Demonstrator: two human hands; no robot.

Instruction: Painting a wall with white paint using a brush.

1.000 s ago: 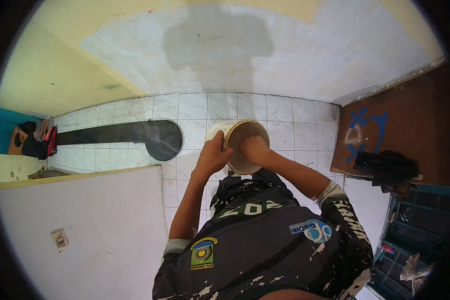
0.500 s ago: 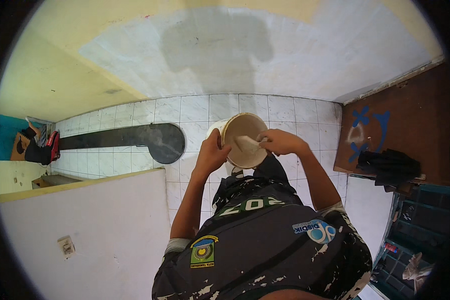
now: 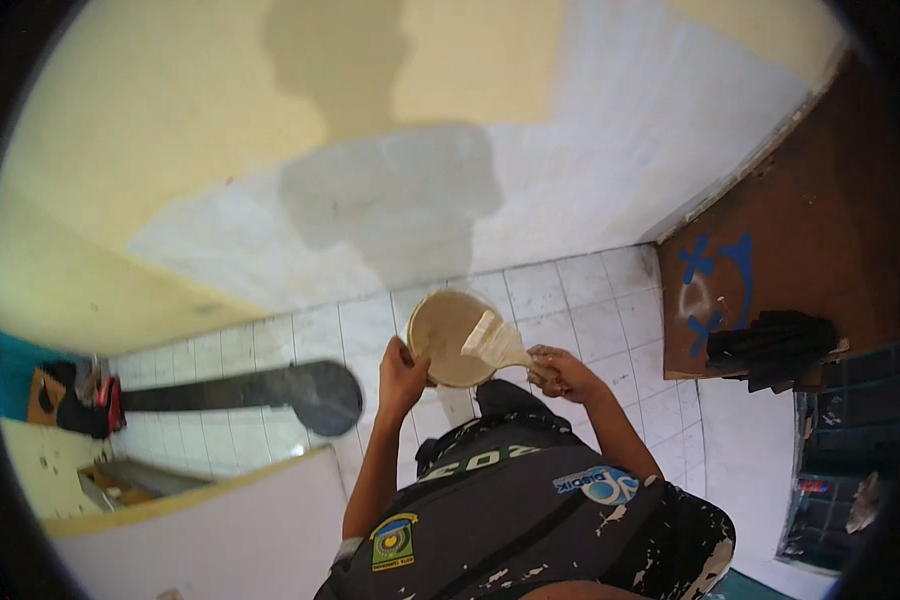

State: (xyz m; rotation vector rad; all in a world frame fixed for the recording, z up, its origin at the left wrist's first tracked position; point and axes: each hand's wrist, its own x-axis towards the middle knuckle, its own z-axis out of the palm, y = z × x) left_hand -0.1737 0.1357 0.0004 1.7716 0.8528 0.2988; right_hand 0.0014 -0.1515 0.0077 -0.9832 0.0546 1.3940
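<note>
While the person looks down, one dark shirt (image 3: 530,520) with white paint spots and two coloured badges fills the picture at 6 o'clock, and two bare forearms rise from it. Of the two hands, the left hand (image 3: 402,372) is closed around the left edge of one round bucket (image 3: 450,338), with the thumb on the rim and the fingers under it, so the bucket is held up above the floor with its cream-coloured inside turned to the camera. The right hand (image 3: 558,368), at 3 o'clock from the bucket, is closed on the handle of one wide paintbrush (image 3: 498,343). Its pale bristles lie across the right part of the bucket's opening and touch the rim there.

Under the hands is one floor of white tiles (image 3: 590,300). At 9 o'clock from the bucket, one long dark shape with a round end (image 3: 300,388) lies over the tiles; I cannot tell if it is an object or a shadow. Further at 9 o'clock, near the rim of the picture, is a small heap of dark and red things (image 3: 85,395). At 3 o'clock stands one brown board (image 3: 800,240) with blue marks and one white mark on it.

Far off, at 12 o'clock, is one wall (image 3: 270,130), yellow in the upper part and white in the lower part (image 3: 610,170), with one grey shadow (image 3: 390,190) on it.
</note>
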